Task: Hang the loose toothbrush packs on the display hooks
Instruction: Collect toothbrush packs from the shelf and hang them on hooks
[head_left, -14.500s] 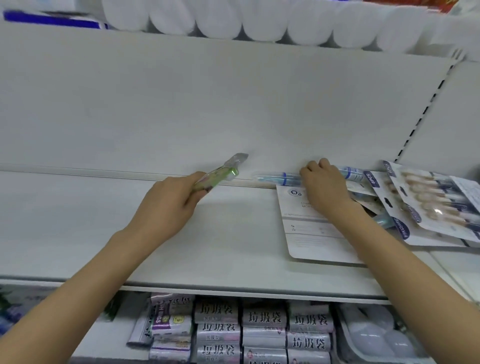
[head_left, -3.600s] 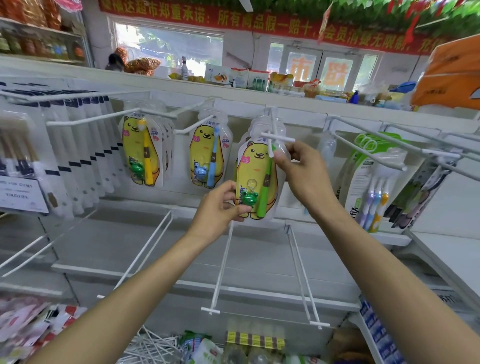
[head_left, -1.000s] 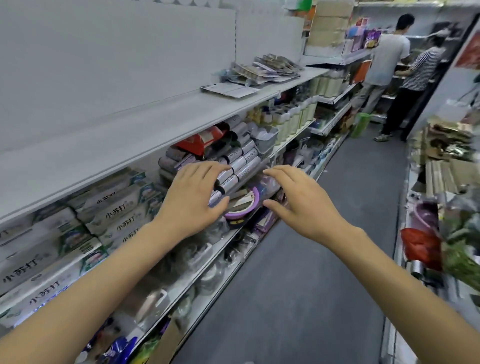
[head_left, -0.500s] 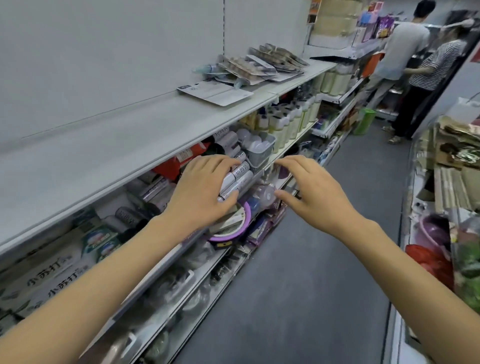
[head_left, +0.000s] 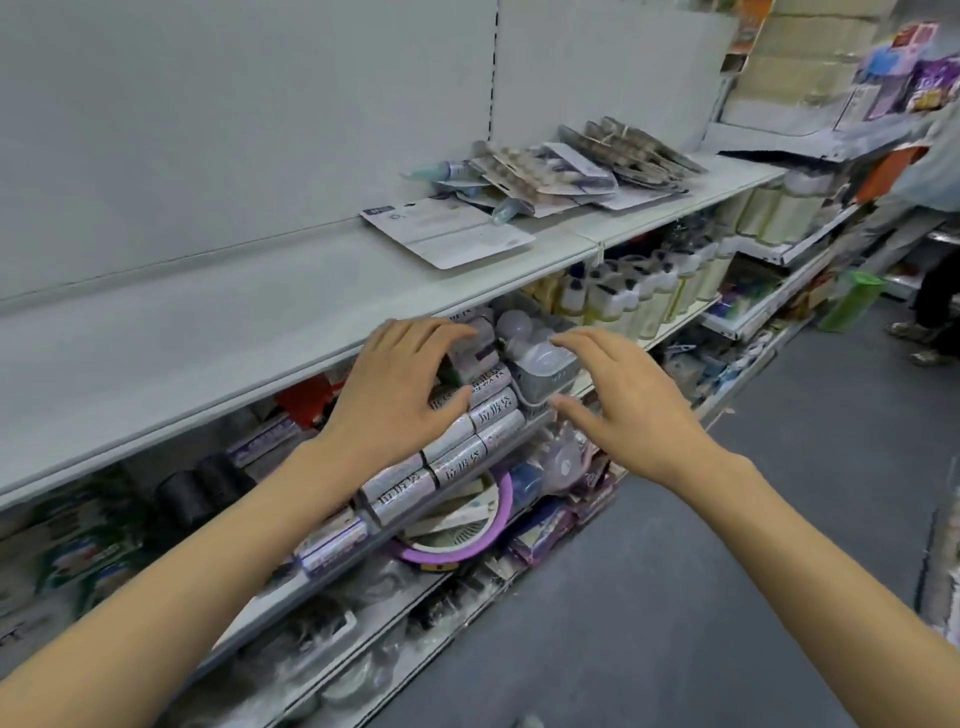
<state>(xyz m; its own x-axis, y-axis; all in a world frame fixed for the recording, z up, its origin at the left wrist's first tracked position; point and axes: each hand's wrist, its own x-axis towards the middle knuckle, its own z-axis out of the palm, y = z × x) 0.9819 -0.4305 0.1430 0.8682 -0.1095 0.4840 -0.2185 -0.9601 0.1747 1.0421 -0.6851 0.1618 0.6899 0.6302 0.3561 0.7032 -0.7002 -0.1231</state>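
Head view, nearest first: two bare forearms reach forward over the aisle floor. The left hand (head_left: 400, 387) hangs palm-down in front of the middle shelf with its fingers spread and lightly bent, holding nothing. The right hand (head_left: 618, 402) is level with it and just beside it, fingers splayed and thumb out, also empty. Behind the hands lie silver rolls (head_left: 457, 447) with printed labels and a grey basket (head_left: 545, 371) of bulbs.

Farther off, on the white upper shelf (head_left: 260, 312), lies the heap of loose toothbrush packs (head_left: 550, 174), well apart from both hands and overlapping one another. One flat white card (head_left: 447, 231) lies face-down at the near edge of the heap. No display hooks are in view.

These packs are probably light: thin card backing with a clear plastic blister, stiff enough to lift by one edge but easily bent. The blister front is likely slippery, so the better hold would be a pinch on the card near its top, beside the hang hole.
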